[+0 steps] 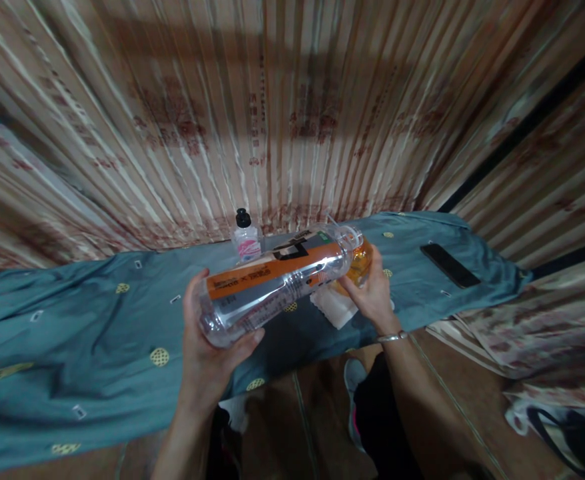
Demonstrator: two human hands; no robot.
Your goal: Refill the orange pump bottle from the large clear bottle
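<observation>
Bottle (277, 283) sideways, base in left grip (207, 340), neck in right grip (370, 290), both clasped.

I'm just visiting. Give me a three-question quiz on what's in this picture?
1. True or false: the big bottle lies tilted on its side between both hands.
2. Which hand grips its base: A left, B right?
3. What dark flat thing lies on the cloth at the far right?

Key: 1 true. 2 A. 3 a phone.
</observation>
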